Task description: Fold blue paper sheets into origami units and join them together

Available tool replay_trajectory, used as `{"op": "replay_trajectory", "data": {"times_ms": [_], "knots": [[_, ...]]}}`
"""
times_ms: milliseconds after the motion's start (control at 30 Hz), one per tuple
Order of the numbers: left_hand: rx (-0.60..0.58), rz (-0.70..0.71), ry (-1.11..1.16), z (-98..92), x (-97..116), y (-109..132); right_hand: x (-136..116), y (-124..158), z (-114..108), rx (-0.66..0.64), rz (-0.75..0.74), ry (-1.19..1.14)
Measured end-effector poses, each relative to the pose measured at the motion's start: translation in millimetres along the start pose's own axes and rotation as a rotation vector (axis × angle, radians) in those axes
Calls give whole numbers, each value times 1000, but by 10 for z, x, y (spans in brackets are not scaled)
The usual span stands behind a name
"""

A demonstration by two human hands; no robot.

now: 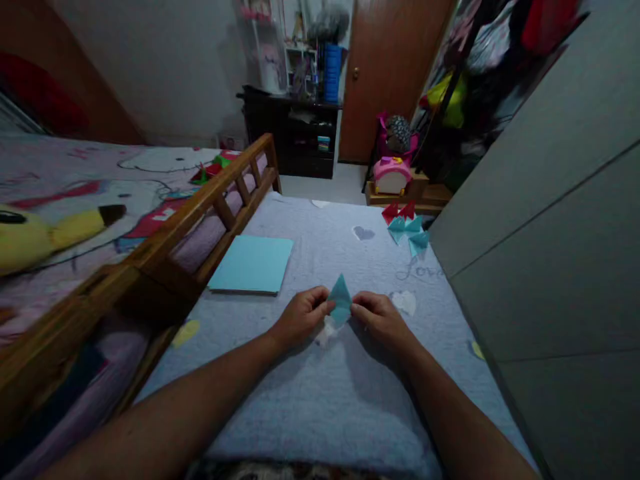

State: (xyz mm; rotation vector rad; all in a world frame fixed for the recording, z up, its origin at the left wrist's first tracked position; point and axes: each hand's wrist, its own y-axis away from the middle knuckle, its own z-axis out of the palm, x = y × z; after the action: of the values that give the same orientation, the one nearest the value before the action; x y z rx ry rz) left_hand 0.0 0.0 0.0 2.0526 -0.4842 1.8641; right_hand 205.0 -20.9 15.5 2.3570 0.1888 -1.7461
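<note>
1. Clock taken around the folded paper (pixel 341 299): this blue-green piece, point towards 12, is between the two hands, its side edges partly hidden by fingertips
2. The left hand (pixel 303 317), at 9 o'clock, pinches one edge between thumb and finger; its other fingers are curled and hard to separate
3. The right hand (pixel 383 319), at 3, grips the opposite edge with its fingertips, some fingers out of sight underneath
4. Both forearms are cut off below, as is a dark patterned cloth (pixel 270 471) at 6
5. A pale blue bedsheet (pixel 325 407) with hearts and lettering lies underneath
6. A paper stack (pixel 253 265) sits at 10; small red and blue-green folded pieces (pixel 409 227), partly overlapping, between 1 and 2
7. Beyond: wooden rail (pixel 200 200) at 10, black cabinet (pixel 260 137) at 11, brown door (pixel 395 73) past 12, its shelves and clothes nearby blurred
</note>
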Motion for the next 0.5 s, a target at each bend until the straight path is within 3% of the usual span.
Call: {"op": "replay_trajectory", "data": {"times_ms": [500], "knots": [[-37,-34,7,26,19,-5,1,-13,123,-8,-73,-44]]}}
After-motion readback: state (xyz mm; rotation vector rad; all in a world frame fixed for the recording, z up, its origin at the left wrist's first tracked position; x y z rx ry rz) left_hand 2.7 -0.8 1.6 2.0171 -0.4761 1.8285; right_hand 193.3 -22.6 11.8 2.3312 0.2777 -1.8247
